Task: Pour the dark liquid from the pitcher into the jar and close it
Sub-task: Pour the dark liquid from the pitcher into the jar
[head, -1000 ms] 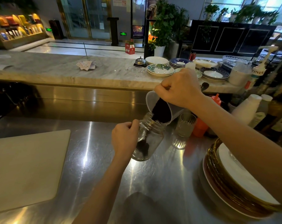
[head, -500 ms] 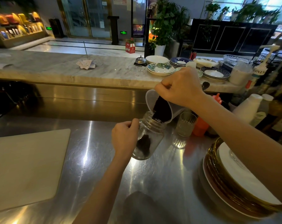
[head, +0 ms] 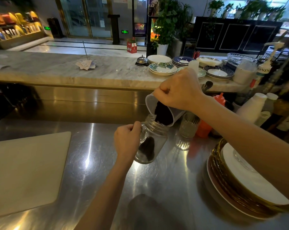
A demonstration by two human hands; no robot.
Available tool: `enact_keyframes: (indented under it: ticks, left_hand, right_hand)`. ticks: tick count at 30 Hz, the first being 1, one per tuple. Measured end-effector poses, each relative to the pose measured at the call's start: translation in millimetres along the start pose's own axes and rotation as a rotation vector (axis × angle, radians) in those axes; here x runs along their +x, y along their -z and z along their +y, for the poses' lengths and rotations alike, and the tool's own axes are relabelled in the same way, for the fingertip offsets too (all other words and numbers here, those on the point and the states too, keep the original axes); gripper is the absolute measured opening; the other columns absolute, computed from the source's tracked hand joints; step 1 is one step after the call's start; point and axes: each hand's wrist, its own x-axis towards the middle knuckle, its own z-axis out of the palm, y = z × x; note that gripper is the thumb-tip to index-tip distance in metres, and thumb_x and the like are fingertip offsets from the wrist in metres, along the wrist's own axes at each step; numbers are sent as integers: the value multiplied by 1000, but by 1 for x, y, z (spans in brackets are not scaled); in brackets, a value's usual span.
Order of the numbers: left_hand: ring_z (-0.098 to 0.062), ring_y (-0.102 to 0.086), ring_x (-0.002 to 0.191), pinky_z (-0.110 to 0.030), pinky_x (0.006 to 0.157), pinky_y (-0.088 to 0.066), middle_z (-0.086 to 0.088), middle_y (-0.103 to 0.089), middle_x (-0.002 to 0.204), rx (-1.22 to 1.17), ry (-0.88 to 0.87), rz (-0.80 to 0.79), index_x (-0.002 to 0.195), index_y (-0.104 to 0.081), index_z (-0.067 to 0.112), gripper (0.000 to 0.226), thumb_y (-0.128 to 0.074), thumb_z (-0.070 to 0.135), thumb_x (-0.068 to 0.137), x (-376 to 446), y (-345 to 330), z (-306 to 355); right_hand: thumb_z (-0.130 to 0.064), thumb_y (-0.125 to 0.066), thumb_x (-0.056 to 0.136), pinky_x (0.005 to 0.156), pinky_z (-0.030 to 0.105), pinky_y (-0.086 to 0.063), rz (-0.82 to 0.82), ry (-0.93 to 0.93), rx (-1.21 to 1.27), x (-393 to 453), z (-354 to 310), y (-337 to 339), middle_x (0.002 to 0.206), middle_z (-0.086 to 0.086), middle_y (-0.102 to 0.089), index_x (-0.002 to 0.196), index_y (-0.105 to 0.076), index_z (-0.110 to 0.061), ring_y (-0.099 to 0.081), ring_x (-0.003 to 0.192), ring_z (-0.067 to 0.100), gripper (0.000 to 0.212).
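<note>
A clear glass jar [head: 154, 138] with a handle and threaded neck is held tilted above the steel counter [head: 157, 188]. My left hand [head: 126, 141] is closed around its handle. Dark liquid [head: 147, 149] pools low in the jar. My right hand [head: 180, 89] grips a translucent white pitcher [head: 150, 103], tipped steeply so its spout rests over the jar's mouth. Dark liquid [head: 163, 113] fills the pitcher's lower side and runs toward the jar. No lid for the jar can be made out.
A ribbed drinking glass [head: 188, 125] and an orange squeeze bottle [head: 205, 128] stand just right of the jar. A tall stack of gold-rimmed plates [head: 236, 193] sits at front right. A pale cutting board [head: 24, 171] lies left. Bottles [head: 264, 113] line the right edge; dishes [head: 162, 68] crowd the marble ledge.
The dark liquid in the jar has risen a little as the pour continues. Both hands stay nearly in place.
</note>
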Motion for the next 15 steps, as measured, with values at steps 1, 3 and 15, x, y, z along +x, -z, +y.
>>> enact_keyframes:
  ticks: [1, 3, 15]
  left_hand:
    - [-10, -22, 33, -26, 46, -19, 7, -22, 28, -4, 0, -4, 37, -29, 18, 49, -52, 17, 81, -1, 1, 0]
    - [-10, -21, 34, -27, 46, -18, 7, -20, 29, -4, 2, 0, 37, -27, 18, 50, -51, 17, 81, -1, 1, 0]
    - [-9, -20, 35, -26, 47, -20, 8, -22, 29, -35, 24, 1, 36, -28, 19, 51, -52, 18, 81, -2, -1, 2]
  right_hand:
    - [-24, -43, 75, 43, 15, -17, 4, -1, 4, 0, 0, 0, 32, -8, -25, 33, -48, -15, -19, 33, 11, 44]
    - [-24, -43, 75, 43, 17, -20, 15, -8, 11, 0, -1, 1, 32, -8, -24, 33, -48, -15, -19, 33, 11, 44]
    - [-22, -46, 74, 47, 12, -15, 36, 14, 4, 1, 0, 2, 32, -8, -26, 33, -49, -15, -21, 33, 10, 42]
